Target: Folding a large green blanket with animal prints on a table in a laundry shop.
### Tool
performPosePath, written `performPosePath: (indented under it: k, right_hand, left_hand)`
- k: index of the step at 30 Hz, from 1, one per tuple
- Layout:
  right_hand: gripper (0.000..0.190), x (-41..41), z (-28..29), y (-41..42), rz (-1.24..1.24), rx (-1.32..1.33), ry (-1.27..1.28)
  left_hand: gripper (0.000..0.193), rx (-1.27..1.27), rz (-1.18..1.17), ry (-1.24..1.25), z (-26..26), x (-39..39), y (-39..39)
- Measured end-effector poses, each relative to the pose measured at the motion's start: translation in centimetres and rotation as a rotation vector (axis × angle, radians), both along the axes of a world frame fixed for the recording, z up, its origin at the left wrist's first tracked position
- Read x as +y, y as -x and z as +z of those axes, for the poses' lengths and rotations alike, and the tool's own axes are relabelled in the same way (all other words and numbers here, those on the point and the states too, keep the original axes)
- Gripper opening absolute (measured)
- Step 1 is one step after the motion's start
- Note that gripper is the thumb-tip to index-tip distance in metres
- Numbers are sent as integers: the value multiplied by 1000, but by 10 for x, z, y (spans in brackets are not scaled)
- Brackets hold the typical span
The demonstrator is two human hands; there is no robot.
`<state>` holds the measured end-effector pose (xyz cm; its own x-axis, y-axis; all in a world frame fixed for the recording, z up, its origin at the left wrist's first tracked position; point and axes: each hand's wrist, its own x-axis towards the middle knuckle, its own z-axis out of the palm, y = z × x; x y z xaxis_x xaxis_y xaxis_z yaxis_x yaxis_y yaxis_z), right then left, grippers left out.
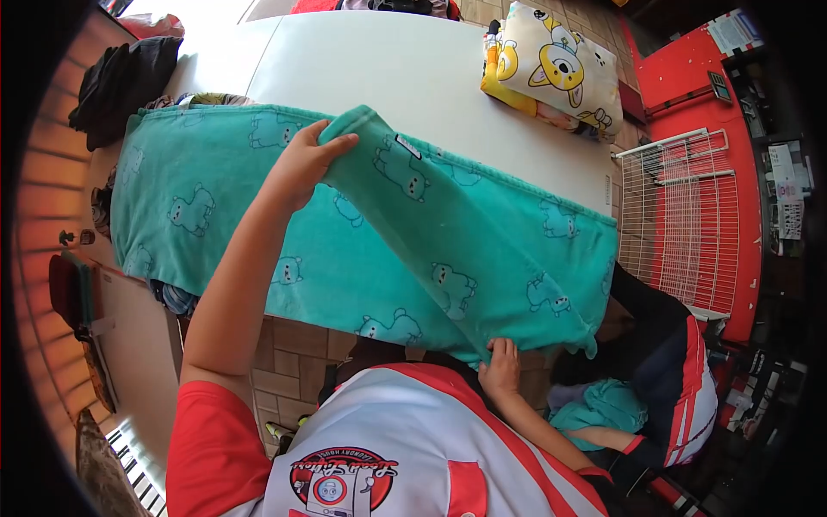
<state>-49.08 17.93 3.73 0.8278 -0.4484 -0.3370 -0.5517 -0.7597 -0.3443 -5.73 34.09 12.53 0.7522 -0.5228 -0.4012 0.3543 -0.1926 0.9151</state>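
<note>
A teal fleece blanket printed with alpacas lies lengthwise across the white table, its near edge hanging over the front. My left hand pinches its far edge and holds up a flap, between thumb and fingers. A small tag shows on the blanket just right of that hand. Close to my body, my right hand grips the near edge of the blanket, and a diagonal fold runs between the two hands. Patterned cloth shows beneath the blanket's left end.
Dark folded cloth lies at the far left. Folded blankets with cartoon dogs sit at the table's far right. A white wire rack stands beyond the right end. A co-worker bends close on my right, an arm at a teal cloth.
</note>
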Motion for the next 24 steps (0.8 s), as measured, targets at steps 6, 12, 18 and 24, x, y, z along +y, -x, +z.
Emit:
performPosePath:
  k: [6,12,18,24]
  right_hand:
    - [36,4,-12,36,-149,-130,-122]
    - [30,0,-19,63,-150,-310,-105]
    - [30,4,-24,58,-145,-336,-203]
    - [25,-5,-30,63,-136,-446,-215]
  left_hand:
    - [40,-104,57,52,39,-3,21]
    - [33,-210,111,49,71,42,66]
    - [23,-375,266,-463,-107,197,108]
    - [23,-340,297,-301,-82,152,102]
